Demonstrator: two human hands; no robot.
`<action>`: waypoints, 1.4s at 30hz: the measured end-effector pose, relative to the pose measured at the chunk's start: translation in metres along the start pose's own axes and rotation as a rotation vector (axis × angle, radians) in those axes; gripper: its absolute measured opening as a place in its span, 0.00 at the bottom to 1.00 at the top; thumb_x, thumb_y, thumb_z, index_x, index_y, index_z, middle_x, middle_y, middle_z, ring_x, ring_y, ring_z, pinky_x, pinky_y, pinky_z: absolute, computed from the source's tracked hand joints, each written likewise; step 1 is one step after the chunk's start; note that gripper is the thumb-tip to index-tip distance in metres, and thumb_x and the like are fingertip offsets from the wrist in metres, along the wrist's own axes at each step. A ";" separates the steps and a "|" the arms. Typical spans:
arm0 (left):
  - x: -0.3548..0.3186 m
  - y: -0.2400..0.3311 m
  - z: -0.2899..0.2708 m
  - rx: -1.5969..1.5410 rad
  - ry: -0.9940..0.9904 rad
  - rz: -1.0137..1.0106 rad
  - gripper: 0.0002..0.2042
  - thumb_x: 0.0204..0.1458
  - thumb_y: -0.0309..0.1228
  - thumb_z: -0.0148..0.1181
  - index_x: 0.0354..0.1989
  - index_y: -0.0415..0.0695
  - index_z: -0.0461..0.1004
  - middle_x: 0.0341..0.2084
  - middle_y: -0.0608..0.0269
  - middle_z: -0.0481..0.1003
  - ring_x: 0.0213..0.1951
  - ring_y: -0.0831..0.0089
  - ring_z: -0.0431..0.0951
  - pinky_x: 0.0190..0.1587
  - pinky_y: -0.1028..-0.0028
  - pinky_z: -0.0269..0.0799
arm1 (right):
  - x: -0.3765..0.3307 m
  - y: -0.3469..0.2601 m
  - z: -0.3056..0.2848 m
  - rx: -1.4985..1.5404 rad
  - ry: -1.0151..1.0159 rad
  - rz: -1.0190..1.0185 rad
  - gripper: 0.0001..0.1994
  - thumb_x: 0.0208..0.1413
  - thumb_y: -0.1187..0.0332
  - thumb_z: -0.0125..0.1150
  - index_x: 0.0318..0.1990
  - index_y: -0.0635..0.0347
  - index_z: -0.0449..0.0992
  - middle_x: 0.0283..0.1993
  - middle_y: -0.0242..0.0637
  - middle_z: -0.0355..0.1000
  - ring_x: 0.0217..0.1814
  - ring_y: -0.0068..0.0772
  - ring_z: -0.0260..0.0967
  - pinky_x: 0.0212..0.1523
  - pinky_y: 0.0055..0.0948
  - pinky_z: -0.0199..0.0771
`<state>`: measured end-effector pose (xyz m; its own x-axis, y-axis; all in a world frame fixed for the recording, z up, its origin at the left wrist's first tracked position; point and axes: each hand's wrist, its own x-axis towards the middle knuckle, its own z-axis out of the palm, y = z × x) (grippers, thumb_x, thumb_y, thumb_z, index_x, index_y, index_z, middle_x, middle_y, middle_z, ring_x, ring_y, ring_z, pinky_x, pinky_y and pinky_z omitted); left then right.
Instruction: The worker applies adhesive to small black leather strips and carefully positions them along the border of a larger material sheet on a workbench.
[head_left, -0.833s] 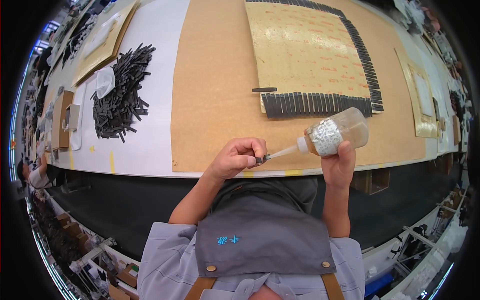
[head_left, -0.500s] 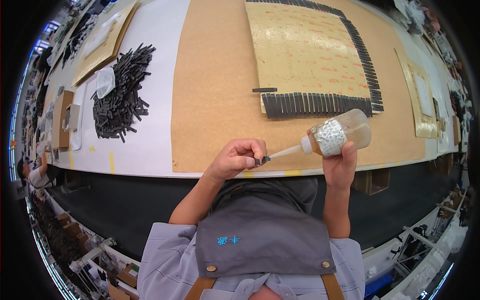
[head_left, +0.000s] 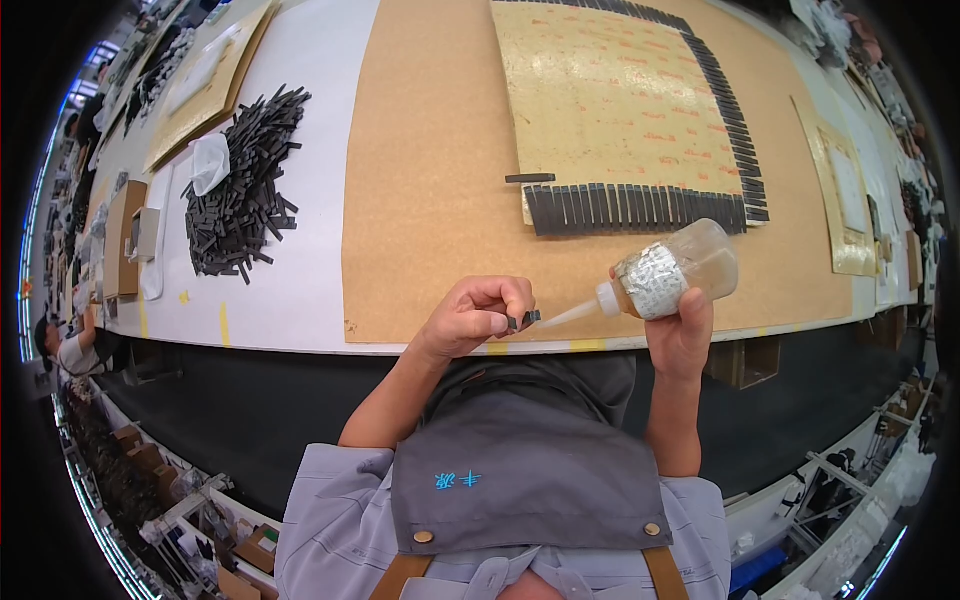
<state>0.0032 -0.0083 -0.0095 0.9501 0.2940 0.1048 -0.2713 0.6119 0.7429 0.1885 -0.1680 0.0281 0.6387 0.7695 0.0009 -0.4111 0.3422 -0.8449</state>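
Note:
Between the thumb and fingers of my left hand is a small black strip, pinched near the table's front edge. My right hand grips a clear squeeze bottle with a silvery wrap and some brownish liquid inside. The bottle lies tilted, and its long narrow nozzle points left, its tip close beside the strip. Beyond my hands lies a yellowish board, with black strips lined up side by side along its near and right edges. One loose strip rests across its left edge.
Brown paper covers the middle of the white table. To the left is a heap of black strips with a crumpled white piece on it. Cardboard boxes stand farther left. Another board lies at the right.
The bottle has shifted slightly left and tilted, and its nozzle tip has dropped a little beside the strip. My left hand stays nearly still.

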 end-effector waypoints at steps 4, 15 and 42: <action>0.000 0.001 0.000 -0.006 -0.009 -0.002 0.09 0.42 0.32 0.56 0.21 0.39 0.68 0.19 0.63 0.62 0.22 0.75 0.59 0.26 0.76 0.54 | 0.001 0.004 -0.005 0.040 0.007 -0.002 0.32 0.49 0.52 0.61 0.55 0.65 0.59 0.49 0.36 0.65 0.51 0.28 0.65 0.50 0.31 0.67; 0.003 0.004 -0.005 0.058 -0.015 0.015 0.09 0.43 0.33 0.57 0.22 0.39 0.69 0.20 0.62 0.63 0.22 0.75 0.60 0.28 0.76 0.56 | 0.004 0.007 -0.010 -0.074 -0.040 -0.005 0.33 0.51 0.47 0.55 0.56 0.64 0.58 0.50 0.40 0.65 0.52 0.41 0.66 0.55 0.52 0.64; 0.159 0.079 -0.061 1.378 0.052 -0.446 0.06 0.41 0.29 0.57 0.18 0.39 0.72 0.13 0.67 0.68 0.19 0.79 0.65 0.22 0.75 0.61 | -0.009 -0.010 -0.030 0.049 0.007 -0.087 0.32 0.52 0.45 0.53 0.56 0.62 0.58 0.49 0.41 0.66 0.50 0.45 0.66 0.53 0.49 0.66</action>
<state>0.1235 0.1316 0.0256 0.8995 0.3151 -0.3025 0.4296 -0.5127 0.7433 0.2064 -0.1943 0.0208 0.6778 0.7320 0.0689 -0.3853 0.4335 -0.8147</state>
